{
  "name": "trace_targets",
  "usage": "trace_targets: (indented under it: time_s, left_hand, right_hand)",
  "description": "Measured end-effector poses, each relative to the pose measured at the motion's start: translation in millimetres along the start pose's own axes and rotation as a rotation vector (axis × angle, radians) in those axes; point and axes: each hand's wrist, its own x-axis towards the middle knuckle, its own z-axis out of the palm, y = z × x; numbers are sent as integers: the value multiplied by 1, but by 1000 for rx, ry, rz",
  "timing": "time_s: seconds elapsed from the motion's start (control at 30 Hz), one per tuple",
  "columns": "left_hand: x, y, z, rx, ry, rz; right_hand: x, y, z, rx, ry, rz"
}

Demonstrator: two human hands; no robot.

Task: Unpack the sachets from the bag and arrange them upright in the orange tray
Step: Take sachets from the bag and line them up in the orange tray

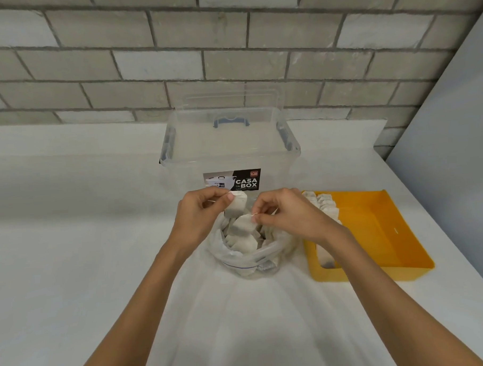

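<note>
Two flat papery sachets (237, 205) hang over a crinkled clear bag (239, 259).

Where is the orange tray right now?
In the head view the orange tray sits on the white table at the person's right, just beside the clear bag and nearer than the clear storage box.

We note clear storage box (230, 153) just beyond left hand (199, 216) and right hand (287, 215), CASA BOX label (232, 180) facing us; white tabletop (70, 223) beneath; brick wall (174, 61) behind.
</note>
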Motion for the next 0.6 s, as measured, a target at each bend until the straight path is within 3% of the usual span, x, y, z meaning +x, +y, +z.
trace_targets:
  time_s: [0.33, 0.6]
  left_hand:
    - [9, 31, 40, -22, -75, 56]
    - [8, 34, 80, 0, -167, 59]
  right_hand:
    - [-22, 14, -50, 99, 161, 65]
    - [-61, 52, -88, -43, 247, 177]
